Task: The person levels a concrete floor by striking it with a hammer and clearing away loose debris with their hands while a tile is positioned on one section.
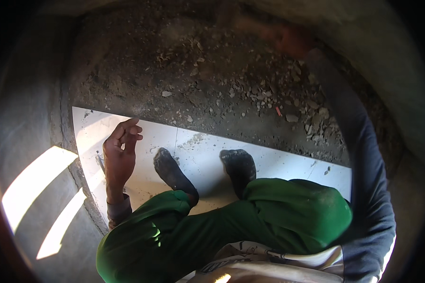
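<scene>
My left hand (120, 155) hovers above the white floor tiles (151, 137), close to their far edge. Its fingers are loosely bent, with gaps between them, and no object shows in it. Far off at the upper right, my right hand (293, 41) reaches over the rough ground (141, 61) beside the wall. Motion and shadow blur its fingers; a dim smear extends leftward from it, and whether it holds a tool cannot be made out. Loose stone chips (264, 96) and grit cover the ground beyond the tiles.
My dark-socked feet (238, 167) rest on the tiles, below my bent knees in green trousers (297, 212). A grey wall (33, 127) with bright sun patches stands at the left. Another wall (378, 61) curves along the far right. A small red piece (278, 111) lies among the rubble.
</scene>
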A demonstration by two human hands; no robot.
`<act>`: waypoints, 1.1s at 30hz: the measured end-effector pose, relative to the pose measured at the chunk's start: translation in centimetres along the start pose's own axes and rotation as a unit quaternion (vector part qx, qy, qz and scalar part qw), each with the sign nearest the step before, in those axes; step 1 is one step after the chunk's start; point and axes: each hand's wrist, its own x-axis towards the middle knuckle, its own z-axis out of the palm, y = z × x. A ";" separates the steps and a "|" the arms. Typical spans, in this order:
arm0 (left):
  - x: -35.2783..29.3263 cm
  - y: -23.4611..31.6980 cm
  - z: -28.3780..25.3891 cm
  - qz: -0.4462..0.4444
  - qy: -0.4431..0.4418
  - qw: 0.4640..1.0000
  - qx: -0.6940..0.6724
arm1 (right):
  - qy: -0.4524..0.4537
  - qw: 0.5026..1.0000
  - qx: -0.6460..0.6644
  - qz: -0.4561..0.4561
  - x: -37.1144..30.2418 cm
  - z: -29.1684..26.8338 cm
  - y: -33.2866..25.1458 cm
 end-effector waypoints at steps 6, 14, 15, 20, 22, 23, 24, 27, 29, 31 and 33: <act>-1.5 -1.4 -0.3 -0.020 0.012 1.000 0.008 | -0.046 0.996 -0.042 0.068 -0.7 0.8 -8.1; -0.8 1.4 -0.3 0.002 -0.023 0.999 0.048 | -0.121 0.947 0.005 0.299 -1.7 0.1 1.6; -1.2 1.6 -0.3 -0.028 -0.030 0.999 0.029 | -0.056 0.970 -0.023 0.237 -2.4 -0.1 -1.3; -2.7 5.4 -1.9 0.002 -0.191 0.978 0.083 | -0.145 0.988 -0.032 -0.044 -3.7 -2.2 -11.5; -3.4 10.0 -2.5 0.066 -0.371 0.924 0.070 | -0.105 0.990 0.013 -0.093 -5.5 -1.1 -8.4; -5.1 13.9 -3.2 0.047 -0.464 0.883 0.056 | -0.079 0.995 0.030 -0.055 -5.0 -2.2 -5.5; -4.2 14.7 -1.4 0.140 -0.540 0.830 0.013 | -0.080 0.996 0.025 0.014 -7.4 -3.4 -1.5; -8.0 19.4 0.1 0.272 -0.644 0.715 -0.011 | -0.130 0.914 -0.027 0.382 -6.9 -3.2 -0.4; -9.4 20.4 1.0 0.326 -0.664 0.673 -0.030 | -0.058 0.952 -0.080 0.289 -6.9 -0.9 -3.8; -8.9 20.9 2.0 0.365 -0.683 0.632 -0.041 | -0.071 0.963 -0.056 0.254 -7.1 -1.9 -6.7; -7.6 20.9 2.7 0.393 -0.687 0.610 -0.043 | -0.107 0.966 -0.017 0.235 -8.6 -0.9 -9.8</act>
